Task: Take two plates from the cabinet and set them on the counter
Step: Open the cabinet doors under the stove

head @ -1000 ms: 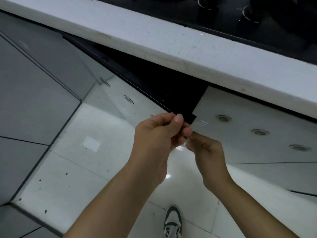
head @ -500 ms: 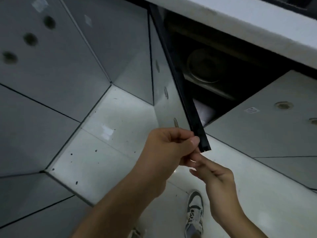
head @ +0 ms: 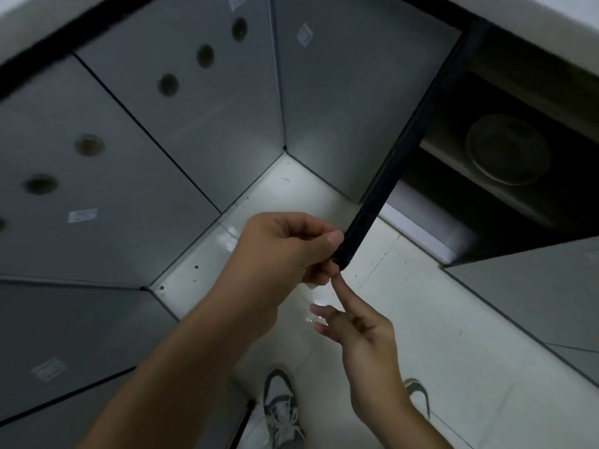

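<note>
1. The left hand [head: 285, 251] is pinched on the black edge of the cabinet door [head: 395, 150]. Swing it fully wide before reaching in.
2. The right hand [head: 353, 322] hangs loose, its fingers spread and one fingertip touching the door's corner.
3. A plate [head: 509, 149] lies on the dark shelf inside — a second is not discernible, and the counter [head: 551, 24] is mostly cut off.

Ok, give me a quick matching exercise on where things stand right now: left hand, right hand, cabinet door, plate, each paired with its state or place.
Things:
1. left hand
2. right hand
3. cabinet door
4. plate

States or places:
A. lying on a shelf inside the dark cabinet
B. swung open, black edge facing the camera
C. pinching the door's lower corner
D. fingers loose, one fingertip up by the door's corner, gripping nothing

Pairs: 1-C, 2-D, 3-B, 4-A
</note>
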Motion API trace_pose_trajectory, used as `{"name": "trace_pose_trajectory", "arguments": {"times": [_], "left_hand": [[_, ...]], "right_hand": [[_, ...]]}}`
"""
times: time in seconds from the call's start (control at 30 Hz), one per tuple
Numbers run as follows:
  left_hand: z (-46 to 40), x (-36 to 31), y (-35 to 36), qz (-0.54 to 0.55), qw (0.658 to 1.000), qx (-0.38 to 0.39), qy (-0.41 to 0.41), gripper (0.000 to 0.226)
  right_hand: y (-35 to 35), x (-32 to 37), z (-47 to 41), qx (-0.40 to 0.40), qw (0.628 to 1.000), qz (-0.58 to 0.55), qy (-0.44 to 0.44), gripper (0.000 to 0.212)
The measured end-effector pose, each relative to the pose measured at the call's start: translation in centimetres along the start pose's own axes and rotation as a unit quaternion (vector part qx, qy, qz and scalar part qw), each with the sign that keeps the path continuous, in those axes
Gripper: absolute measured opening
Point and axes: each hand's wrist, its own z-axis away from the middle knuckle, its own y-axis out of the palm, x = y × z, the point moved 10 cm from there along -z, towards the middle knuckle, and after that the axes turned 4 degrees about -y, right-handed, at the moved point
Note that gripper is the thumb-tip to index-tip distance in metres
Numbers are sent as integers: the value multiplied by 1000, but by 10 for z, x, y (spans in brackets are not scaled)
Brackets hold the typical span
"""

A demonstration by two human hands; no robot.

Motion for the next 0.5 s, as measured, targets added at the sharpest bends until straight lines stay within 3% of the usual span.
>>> {"name": "trace_pose_trajectory", "arguments": {"times": [0.23, 0.33, 0.43, 0.5], "left_hand": [[-18, -22, -39, -20, 999, -23, 10, 10], [-18, -28, -42, -78, 996, -43, 21, 11], [-4, -55, -42, -248, 953, -128, 116, 15], [17, -83, -29, -300, 912, -181, 212, 11]], "right_hand": [[50, 7, -14, 25, 1000, -1, 9, 52], [48, 10, -12, 10, 1000, -15, 7, 50], [20, 7, -9, -50, 996, -64, 31, 41], [-11, 5, -9, -89, 990, -98, 44, 35]]}}
